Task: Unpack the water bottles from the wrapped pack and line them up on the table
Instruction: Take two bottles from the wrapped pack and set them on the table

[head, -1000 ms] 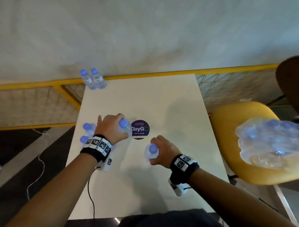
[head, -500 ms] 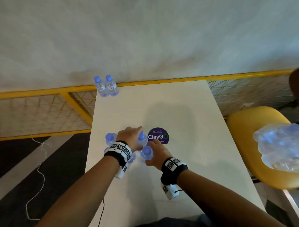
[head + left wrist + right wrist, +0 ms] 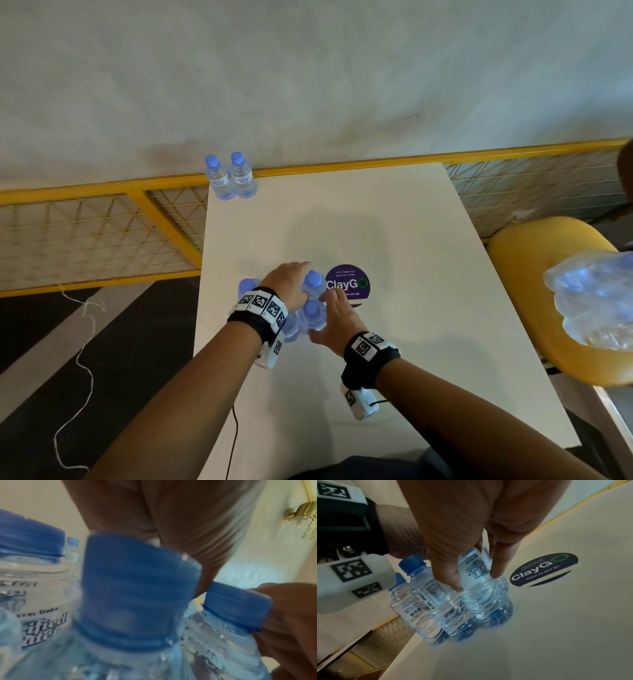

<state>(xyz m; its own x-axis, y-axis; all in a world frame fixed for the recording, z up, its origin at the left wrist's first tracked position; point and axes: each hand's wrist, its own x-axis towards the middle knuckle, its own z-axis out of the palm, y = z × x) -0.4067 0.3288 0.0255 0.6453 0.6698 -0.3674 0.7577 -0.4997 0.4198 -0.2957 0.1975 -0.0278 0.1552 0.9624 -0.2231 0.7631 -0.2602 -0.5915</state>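
Observation:
Several small clear water bottles with blue caps stand in a tight cluster near the left edge of the white table (image 3: 394,212). My left hand (image 3: 297,278) is curled over the top of the far bottle (image 3: 313,281) in that cluster. Just behind it, my right hand (image 3: 329,310) grips another bottle (image 3: 311,313), which stands on the table; the right wrist view shows thumb and fingers (image 3: 496,566) round its labelled body (image 3: 476,572). Two more bottles (image 3: 231,178) stand at the far left corner. The wrapped pack (image 3: 596,301) lies on a yellow chair to the right.
A round purple ClayGo sticker (image 3: 347,285) lies just right of the cluster. A yellow rail with mesh (image 3: 102,226) runs behind and left of the table. The yellow chair (image 3: 534,267) stands close to the table's right edge. A white cord (image 3: 85,342) trails on the floor at left.
My right hand has carried its bottle left and forward until it stands against the bottle under my left hand. The left hand stayed on the cluster.

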